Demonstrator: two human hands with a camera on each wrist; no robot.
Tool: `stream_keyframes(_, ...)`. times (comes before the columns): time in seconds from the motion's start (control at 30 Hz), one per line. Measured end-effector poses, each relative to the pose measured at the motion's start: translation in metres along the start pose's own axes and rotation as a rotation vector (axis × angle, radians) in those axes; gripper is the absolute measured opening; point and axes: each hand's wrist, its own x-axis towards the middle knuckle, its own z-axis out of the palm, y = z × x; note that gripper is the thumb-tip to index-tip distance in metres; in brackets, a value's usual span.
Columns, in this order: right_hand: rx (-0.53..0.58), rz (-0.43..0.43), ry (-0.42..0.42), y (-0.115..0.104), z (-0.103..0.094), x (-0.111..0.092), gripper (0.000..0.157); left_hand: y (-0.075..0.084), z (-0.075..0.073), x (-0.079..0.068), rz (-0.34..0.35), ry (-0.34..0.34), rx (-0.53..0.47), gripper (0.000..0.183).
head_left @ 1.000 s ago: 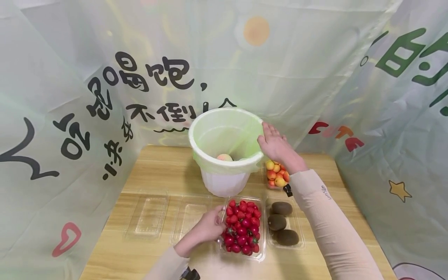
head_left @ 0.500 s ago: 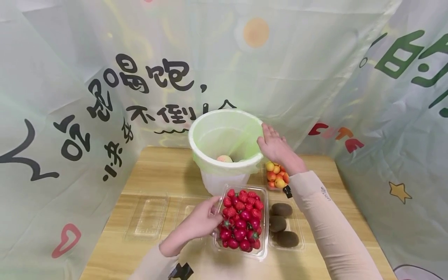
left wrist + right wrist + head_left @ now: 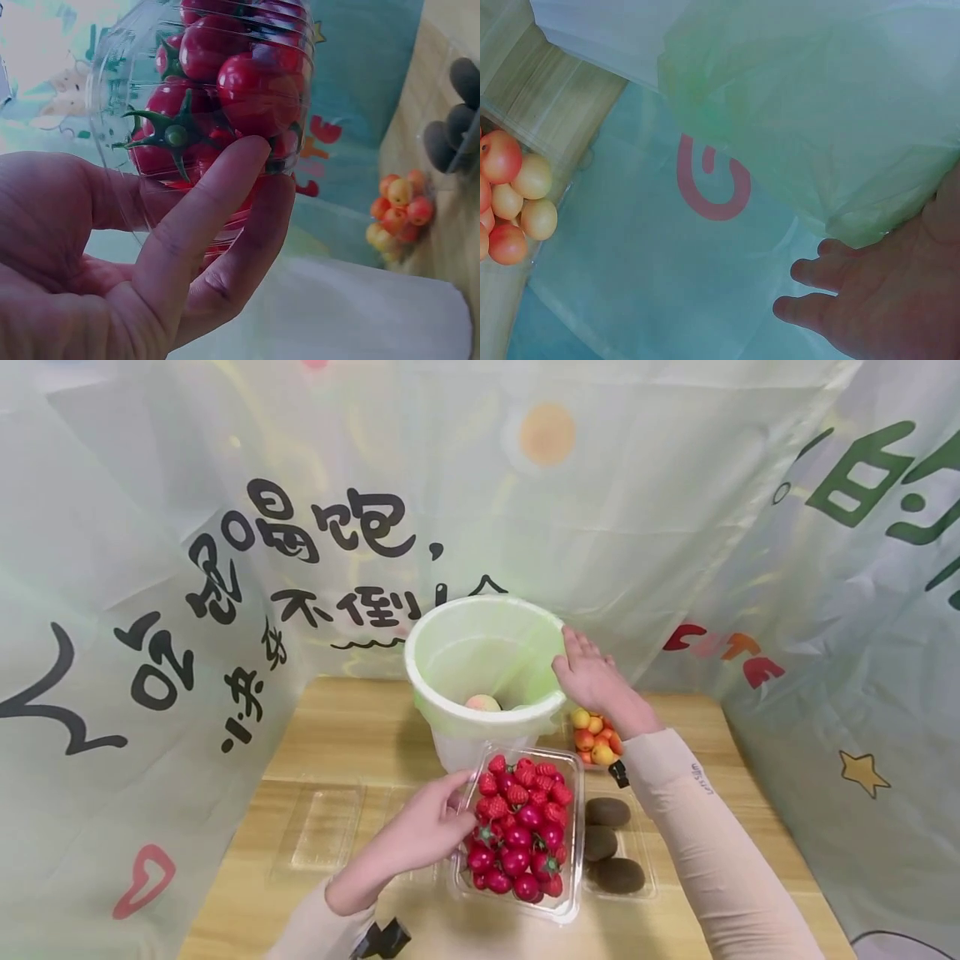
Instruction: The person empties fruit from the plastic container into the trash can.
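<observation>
One fruit box [image 3: 579, 835] — higher than before, left hand [image 3: 420, 825] gripping it, right hand [image 3: 592, 675] relaxed against bucket [image 3: 480, 717]

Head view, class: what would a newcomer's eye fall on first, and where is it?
Probably the bright red fruit, in the clear box that the left hand grips in front of the bucket. Next, the bucket itself, with a pale green liner draped over it and the right hand at its edge. Three dark kiwis, right of the box, come after.
</observation>
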Motion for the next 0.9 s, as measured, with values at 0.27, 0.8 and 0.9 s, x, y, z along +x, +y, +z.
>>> stream_keyframes(0.27, 0.008, -0.002, 0.01, -0.003, -0.002, 0.001, 0.07, 0.021, -0.014, -0.001, 0.017, 0.015, -0.02, 0.053)
stream_keyframes(0.8, 0.017, -0.001, -0.015, -0.002, 0.0, -0.002, 0.07, 0.055, -0.049, 0.022, 0.027, 0.067, -0.043, 0.059)
stream_keyframes(0.9, 0.026, -0.003, -0.013, -0.002, 0.0, -0.003, 0.07, 0.056, -0.056, 0.029, 0.005, 0.061, -0.101, 0.058)
